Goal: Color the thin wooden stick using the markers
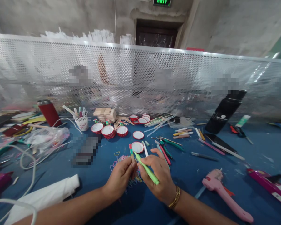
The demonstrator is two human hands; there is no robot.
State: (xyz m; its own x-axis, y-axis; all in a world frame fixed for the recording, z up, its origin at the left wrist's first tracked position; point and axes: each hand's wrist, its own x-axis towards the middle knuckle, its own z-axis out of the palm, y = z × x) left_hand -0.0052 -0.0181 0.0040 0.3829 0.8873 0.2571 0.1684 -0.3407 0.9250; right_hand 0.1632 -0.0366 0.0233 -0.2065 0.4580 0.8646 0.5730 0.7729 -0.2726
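Note:
Between the fingers of my left hand (121, 173) stands a small wooden craft stick (131, 151), coloured red at its top and green below. My right hand (160, 172) grips a light green marker (148, 170), its tip close to the stick's coloured end. Under both hands lies a heap of colourful rubber bands (121, 159), partly covered by my fingers. Just beyond them is a white lid with a red rim (137, 147), and a second such lid (138, 135) lies farther off. A white marker (145, 149) rests beside the nearer lid.
Stacks of red-rimmed lids (108, 131), a paper cup (81, 122) and a red bottle (49, 113) stand toward the back. On the right are a pink glue gun (226, 192), pliers (166, 148), several markers (181, 133) and a black bottle (224, 112). A perforated metal screen (121, 78) borders the table.

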